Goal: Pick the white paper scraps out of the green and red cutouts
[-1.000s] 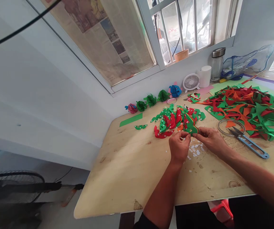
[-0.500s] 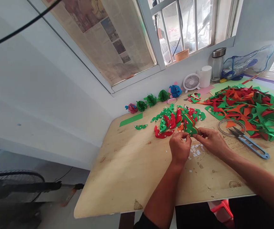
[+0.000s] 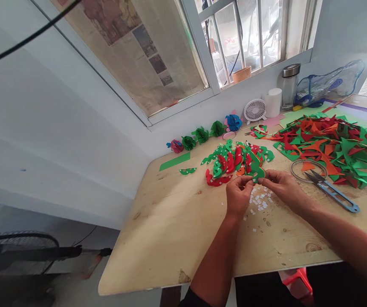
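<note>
Between my two hands is a green paper cutout (image 3: pixel 257 169) with a curved shape and a thin orange-yellow edge. My right hand (image 3: pixel 281 184) is closed on its right side, thumb and fingers pinched together. At its lower left, my left hand (image 3: pixel 239 192) is closed in a pinch on the same cutout, by a small white square. Right behind lies a heap of red and green paper cutouts (image 3: pixel 231 160) dotted with white squares. Small white paper bits (image 3: pixel 261 202) are scattered on the wooden table (image 3: pixel 164 226) below my hands.
Blue thread snips (image 3: pixel 338 194) and a roll of clear tape (image 3: pixel 309 170) lie to the right, before a big pile of paper scraps (image 3: pixel 330 145). Along the wall stand green paper ornaments (image 3: pixel 201 134), a small white fan (image 3: pixel 255 111) and a glass bottle (image 3: pixel 290 87).
The view has shifted slightly. Both hands stay at the cutout, which has turned so more of its green face shows; more of the white bits are visible beneath.
</note>
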Tool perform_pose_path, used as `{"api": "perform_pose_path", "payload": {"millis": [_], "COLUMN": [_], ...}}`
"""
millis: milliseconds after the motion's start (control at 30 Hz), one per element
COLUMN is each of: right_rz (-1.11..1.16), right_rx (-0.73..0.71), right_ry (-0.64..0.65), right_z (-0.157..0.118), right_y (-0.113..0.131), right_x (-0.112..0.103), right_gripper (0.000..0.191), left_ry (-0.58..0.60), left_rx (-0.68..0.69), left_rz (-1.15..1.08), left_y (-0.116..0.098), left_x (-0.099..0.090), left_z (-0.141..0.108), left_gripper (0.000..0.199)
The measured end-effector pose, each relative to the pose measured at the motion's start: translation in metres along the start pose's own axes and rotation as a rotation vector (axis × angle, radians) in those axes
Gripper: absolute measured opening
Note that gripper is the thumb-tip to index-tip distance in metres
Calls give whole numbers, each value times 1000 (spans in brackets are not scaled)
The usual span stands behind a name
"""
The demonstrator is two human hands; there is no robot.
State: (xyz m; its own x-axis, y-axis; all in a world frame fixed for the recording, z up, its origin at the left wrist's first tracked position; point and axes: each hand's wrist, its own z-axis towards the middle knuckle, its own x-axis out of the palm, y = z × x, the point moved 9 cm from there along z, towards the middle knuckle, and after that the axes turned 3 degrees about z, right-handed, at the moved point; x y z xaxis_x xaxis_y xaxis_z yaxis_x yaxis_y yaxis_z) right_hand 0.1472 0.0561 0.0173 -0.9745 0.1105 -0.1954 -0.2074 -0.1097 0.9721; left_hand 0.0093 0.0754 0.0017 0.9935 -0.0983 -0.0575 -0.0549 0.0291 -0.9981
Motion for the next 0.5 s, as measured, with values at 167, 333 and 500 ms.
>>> {"api": "perform_pose_path", "payload": {"millis": [167,333,500], "right_rz": [213,251,222], "right_rx": [155,191,201], "right_ry": [74,103,141], "right_z": [-2,-2,-3], "right_y": [-8,-17,-20], "right_x": [8,11,13], "right_gripper": [40,38,39], "left_ry": [83,124,143], "left_rx": [-171,-233,-254], "left_rz": [-171,-277,-272], "left_y": [12,20,22], "left_x": [5,7,7], "left_z": [1,2,3], "left_gripper": [15,22,26]}}
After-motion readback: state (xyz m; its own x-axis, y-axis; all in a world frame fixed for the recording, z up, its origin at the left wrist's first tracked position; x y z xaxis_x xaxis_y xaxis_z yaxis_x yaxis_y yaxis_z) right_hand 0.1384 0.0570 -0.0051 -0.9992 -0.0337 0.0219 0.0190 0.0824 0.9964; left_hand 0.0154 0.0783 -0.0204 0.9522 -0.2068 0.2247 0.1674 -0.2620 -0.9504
